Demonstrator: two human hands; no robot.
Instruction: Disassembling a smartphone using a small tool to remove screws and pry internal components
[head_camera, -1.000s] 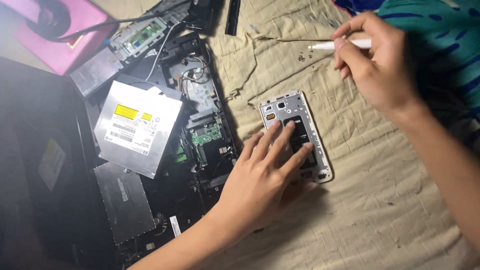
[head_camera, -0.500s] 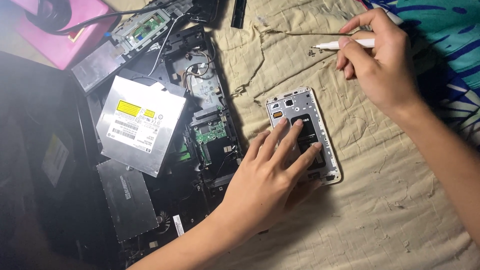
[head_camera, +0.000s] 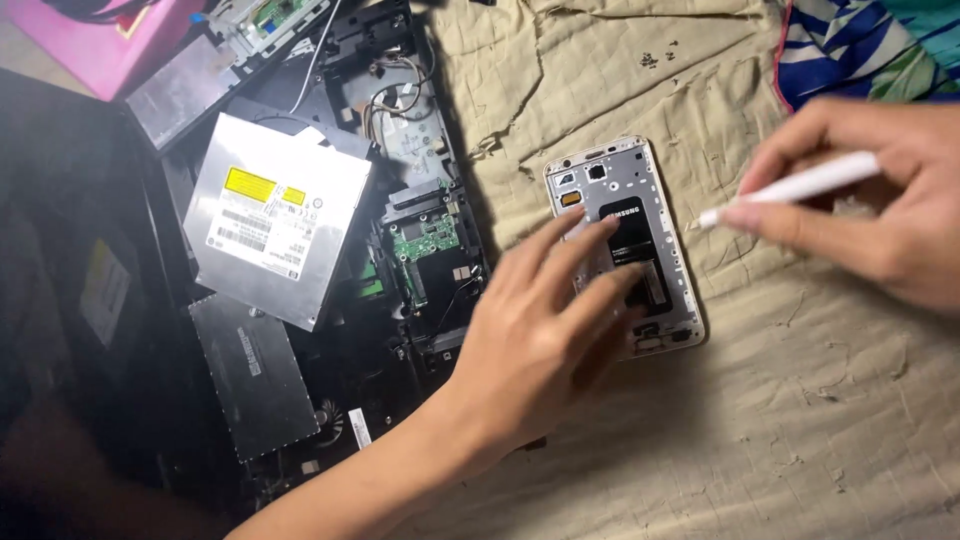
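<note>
we work on a beige cloth (head_camera: 700, 440) that covers the right and middle of the surface, creased throughout. left of it lies an opened laptop chassis (head_camera: 400, 250) in black, its green circuit board (head_camera: 425, 237) exposed. a silver optical drive (head_camera: 275, 215) with a yellow label rests tilted across the chassis; below it sits a grey metal plate (head_camera: 252, 372). a pink case (head_camera: 110, 40) occupies the top left corner, and a blue patterned fabric (head_camera: 860, 50) the top right.

the phone (head_camera: 620, 240), back cover removed (white frame, dark battery bay), lies on the cloth just right of the chassis. our left hand (head_camera: 540, 340) rests on its lower half, fingers spread and released, hiding that part. our right hand (head_camera: 880, 200) pinches a white tool (head_camera: 790, 187), whose tip is near the phone's right edge; we cannot tell whether it touches. small screws (head_camera: 655, 57) lie scattered near the cloth's top edge.
</note>
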